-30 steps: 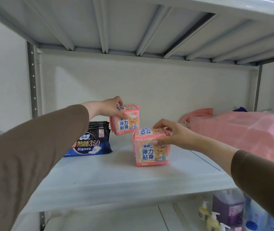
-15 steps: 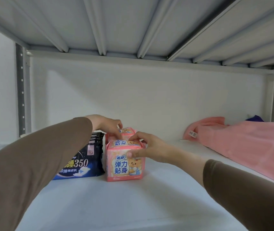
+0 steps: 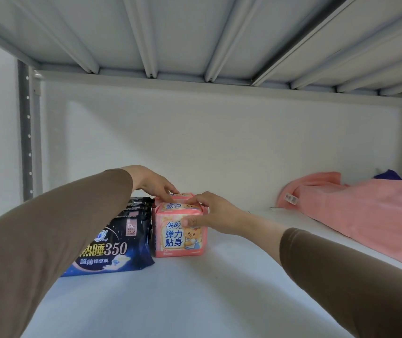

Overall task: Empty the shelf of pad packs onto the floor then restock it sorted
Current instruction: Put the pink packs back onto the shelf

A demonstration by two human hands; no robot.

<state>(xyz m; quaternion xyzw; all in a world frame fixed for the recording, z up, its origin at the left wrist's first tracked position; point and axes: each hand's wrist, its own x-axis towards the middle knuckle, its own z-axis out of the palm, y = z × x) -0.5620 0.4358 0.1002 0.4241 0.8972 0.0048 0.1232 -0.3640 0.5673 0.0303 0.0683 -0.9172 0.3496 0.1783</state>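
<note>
Two pink pad packs upright on the white shelf (image 3: 195, 301), printed faces toward the camera, set one behind the other in a front-to-back line; front pink pack (image 3: 181, 234) standing just beside the dark row, rear pink pack (image 3: 182, 196) touching its back, mostly hidden. Row of dark blue pad packs (image 3: 119, 250) to the left, upright, faces forward, stacked front to back; at least four top edges visible, exact count unclear.

Right hand (image 3: 215, 212) reaching in from the lower right, arm extended in a brown sleeve, fingers draped over the top of the front pink pack, thumb pressed on its front face, pinching the pack's upper edge. Left hand (image 3: 156, 182) stretched in from the left, palm down, fingers curled down onto the top of the rear pink pack; thumb hidden.

Folded pink towel (image 3: 366, 211) on the right of the shelf, well apart from the packs, something purple (image 3: 389, 174) behind it
</note>
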